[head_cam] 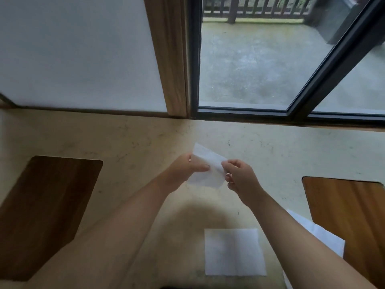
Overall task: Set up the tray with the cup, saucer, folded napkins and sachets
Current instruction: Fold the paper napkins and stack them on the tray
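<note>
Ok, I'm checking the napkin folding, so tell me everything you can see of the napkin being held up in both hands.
The held napkin is thin, white and looks like soft paper. It is partly folded or creased and sits crumpled rather than flat. It is raised above the beige countertop, tilted, with one corner pointing up and away. The left hand pinches its left side and the right hand pinches its right edge. Nothing else touches it.

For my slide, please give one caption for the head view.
Left hand and right hand pinch a white napkin above the counter.
</note>
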